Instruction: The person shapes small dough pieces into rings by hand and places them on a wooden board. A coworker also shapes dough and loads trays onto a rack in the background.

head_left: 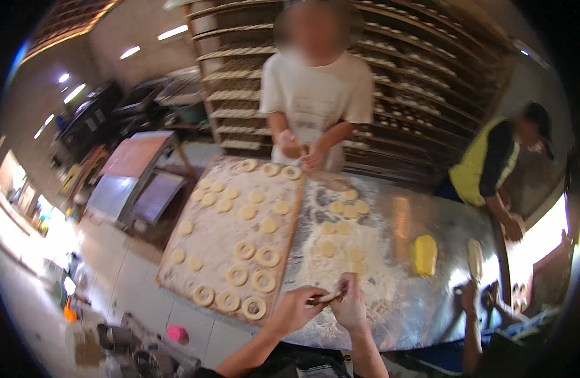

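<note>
A piece of dough (328, 297) is stretched between my two hands, above the floured near part of the metal table. My left hand (296, 310) closes on one end of it and my right hand (350, 303) pinches the other; whether it forms a full ring is hidden by my fingers. Just beyond my right hand, flattened dough rounds (355, 254) lie in flour. To the left, a wooden board (215, 257) dusted with flour carries several dough rings (237, 274) and several plain dough rounds (224, 205).
Across the table, a co-worker in a white shirt (315, 94) works with both hands. Another in yellow and black (482, 164) stands at the right. A yellow slab (424, 256) lies on the metal table (391, 217). Racks (422, 82) of trays stand behind. Another person's hand (469, 297) is lower right.
</note>
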Motion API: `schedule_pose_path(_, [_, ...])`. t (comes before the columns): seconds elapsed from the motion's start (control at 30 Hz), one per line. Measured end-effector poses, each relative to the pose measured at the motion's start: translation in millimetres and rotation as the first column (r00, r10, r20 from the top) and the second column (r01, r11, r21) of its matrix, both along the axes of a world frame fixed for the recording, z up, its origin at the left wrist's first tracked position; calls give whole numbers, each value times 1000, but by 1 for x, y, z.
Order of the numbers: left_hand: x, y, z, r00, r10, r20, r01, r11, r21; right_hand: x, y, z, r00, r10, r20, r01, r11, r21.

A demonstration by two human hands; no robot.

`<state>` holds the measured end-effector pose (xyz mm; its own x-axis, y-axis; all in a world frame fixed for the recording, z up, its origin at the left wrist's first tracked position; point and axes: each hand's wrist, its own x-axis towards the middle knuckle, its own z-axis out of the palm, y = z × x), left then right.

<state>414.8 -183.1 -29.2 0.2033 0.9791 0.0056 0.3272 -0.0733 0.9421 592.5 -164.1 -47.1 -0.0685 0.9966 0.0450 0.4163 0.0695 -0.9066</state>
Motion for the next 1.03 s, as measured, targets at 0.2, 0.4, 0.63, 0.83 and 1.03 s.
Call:
schedule_pose_path(0.2, [9, -2, -17, 961, 237, -139, -164, 901, 402, -29, 13, -20, 931, 111, -349, -101, 994, 47])
schedule_pose_path(0.4, [-4, -16, -12, 923, 179, 341, -270, 932, 241, -40, 2, -8, 117, -59, -991, -430, 897, -104])
schedule_pose_path(0.63, [-49, -26, -19, 882, 349, 316, -441, 847, 297, -110, 14, 4, 804, 327, -496, -363, 931, 26])
schedule_pose_path(0.83, [-117, -30, -21, 838, 542, -65, -454, 757, 470, -173, 10, 7, 847, 529, -50, -511, 837, 196])
schedule_pose_path(1.03, [-179, -47, -41, 818, 570, -82, -505, 778, 374, -223, 10, -55, 703, 659, -269, -684, 729, 1])
